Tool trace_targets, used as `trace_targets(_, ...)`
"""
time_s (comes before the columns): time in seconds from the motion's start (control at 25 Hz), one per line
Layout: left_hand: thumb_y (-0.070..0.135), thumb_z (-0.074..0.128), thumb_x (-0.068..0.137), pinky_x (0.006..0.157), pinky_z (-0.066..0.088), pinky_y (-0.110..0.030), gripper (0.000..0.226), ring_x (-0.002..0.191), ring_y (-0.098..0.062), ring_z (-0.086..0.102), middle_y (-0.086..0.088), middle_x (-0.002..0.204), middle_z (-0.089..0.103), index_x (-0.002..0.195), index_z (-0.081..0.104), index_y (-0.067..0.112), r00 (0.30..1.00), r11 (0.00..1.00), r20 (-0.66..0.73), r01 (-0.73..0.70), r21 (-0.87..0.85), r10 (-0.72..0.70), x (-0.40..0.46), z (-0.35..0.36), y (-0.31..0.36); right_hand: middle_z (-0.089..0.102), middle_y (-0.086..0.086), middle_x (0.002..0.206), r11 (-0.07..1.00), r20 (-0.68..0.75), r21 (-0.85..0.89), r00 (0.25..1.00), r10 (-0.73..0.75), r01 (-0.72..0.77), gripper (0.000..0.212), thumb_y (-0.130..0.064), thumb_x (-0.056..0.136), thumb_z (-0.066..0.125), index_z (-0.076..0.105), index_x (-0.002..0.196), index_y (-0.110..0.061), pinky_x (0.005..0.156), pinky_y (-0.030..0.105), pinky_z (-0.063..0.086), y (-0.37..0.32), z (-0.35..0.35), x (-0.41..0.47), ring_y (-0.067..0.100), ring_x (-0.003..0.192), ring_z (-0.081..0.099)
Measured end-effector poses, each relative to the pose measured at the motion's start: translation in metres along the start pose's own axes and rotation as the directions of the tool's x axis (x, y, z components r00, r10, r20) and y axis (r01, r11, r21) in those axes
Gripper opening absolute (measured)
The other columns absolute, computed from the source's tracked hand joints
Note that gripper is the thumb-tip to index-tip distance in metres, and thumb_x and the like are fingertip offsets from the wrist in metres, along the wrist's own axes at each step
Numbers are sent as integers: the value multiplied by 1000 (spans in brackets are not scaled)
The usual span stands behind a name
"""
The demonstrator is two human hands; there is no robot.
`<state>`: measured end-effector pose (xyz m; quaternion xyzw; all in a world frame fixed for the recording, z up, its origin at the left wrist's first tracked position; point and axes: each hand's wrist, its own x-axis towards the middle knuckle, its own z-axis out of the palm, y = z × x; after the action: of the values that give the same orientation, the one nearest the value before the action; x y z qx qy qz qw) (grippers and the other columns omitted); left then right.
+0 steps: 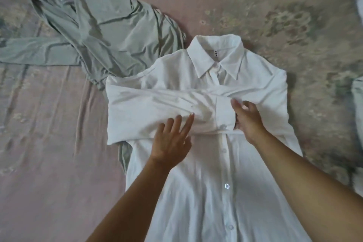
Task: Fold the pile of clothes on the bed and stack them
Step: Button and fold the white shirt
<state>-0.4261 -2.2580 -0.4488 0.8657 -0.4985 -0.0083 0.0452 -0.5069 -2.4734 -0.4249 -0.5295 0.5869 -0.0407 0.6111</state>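
A white button-front cotton shirt with a pointed collar [214, 163] lies face up on the pink bedsheet with faded floral print [49, 163], collar away from the person and the button placket running down toward the bottom edge of the view. One long white sleeve [157, 104] is folded straight across the chest, its buttoned cuff [225, 113] lying just right of the placket. The left hand [171, 139] rests flat on the shirt just below that sleeve, fingers straight and spread, their tips touching the sleeve's lower edge. The right hand [248, 118] is at the cuff's end, fingers curled against the fabric; it seems to pinch the cuff's edge, though the thumb is hidden, so the hold cannot be told for sure. A rumpled sage-green long-sleeved garment [110, 37] lies spread up and to the left, its lower edge tucked under the white shirt's shoulder. At the right border a pale bundle of cloth [358, 92] shows only in part
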Motion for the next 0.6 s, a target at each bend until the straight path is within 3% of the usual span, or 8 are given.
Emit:
trace_targets(0.04, 33, 51, 77, 81, 44, -45, 60, 104, -34, 58, -15, 125, 60, 135, 54, 17, 999, 999, -10, -30, 22, 30, 0, 1, -7, 56, 6, 120, 992, -31, -108, 998, -62, 58, 65, -40, 81, 70, 42, 133, -14, 75, 35, 53, 4, 3, 5, 22, 102, 59)
trace_targets(0.12, 37, 47, 82, 101, 32, -54, 59, 129, -36, 46, -14, 143, 46, 138, 50, 20, 997, 995, 30, -79, 56, 77, 1, 4, -16, 58, 9, 114, 976, -59, -142, 982, -177, 167, 56, -12, 82, 71, 45, 132, -7, 85, 33, 50, 2, 5, 10, 20, 98, 59)
trace_targets(0.24, 42, 43, 87, 108, 22, -59, 60, 139, -35, 32, -12, 150, 35, 143, 42, 22, 995, 995, 47, -86, 49, 84, 10, -1, -9, 63, 14, 105, 959, -125, -85, 952, -279, 270, 43, 3, 82, 66, 53, 122, -2, 77, 24, 50, -12, -28, 17, 14, 82, 62)
trace_targets(0.32, 45, 38, 90, 109, 19, -62, 60, 141, -34, 27, -10, 152, 32, 146, 37, 23, 997, 997, 31, -66, 33, 65, 17, -9, 4, 63, 20, 106, 953, -199, -142, 935, -294, 270, 37, 4, 84, 63, 54, 119, 4, 64, 13, 47, -23, -81, 27, 7, 71, 60)
trace_targets(0.36, 46, 35, 91, 110, 16, -62, 60, 142, -34, 25, -10, 153, 31, 146, 35, 23, 998, 998, 29, -54, 27, 53, 22, -13, 9, 63, 22, 109, 946, -244, -214, 925, -293, 243, 33, 1, 85, 63, 56, 117, 5, 60, 12, 44, -29, -111, 33, 11, 73, 60)
trace_targets(0.48, 48, 29, 93, 110, 12, -64, 58, 142, -35, 22, -10, 154, 29, 147, 31, 24, 1000, 1000, 26, 6, 31, -7, 36, -7, 15, 63, 22, 115, 872, -337, -474, 889, -309, 124, 32, -9, 87, 64, 58, 116, 2, 70, 30, 43, -40, -171, 42, 30, 97, 61)
trace_targets(0.6, 48, 26, 93, 106, 15, -67, 58, 140, -36, 23, -14, 152, 31, 145, 31, 23, 993, 995, 87, 81, 65, -86, 37, 9, 9, 61, 20, 115, 852, -274, -501, 905, -325, 154, 35, -8, 89, 62, 55, 121, 2, 77, 29, 39, -37, -168, 44, 33, 103, 59)
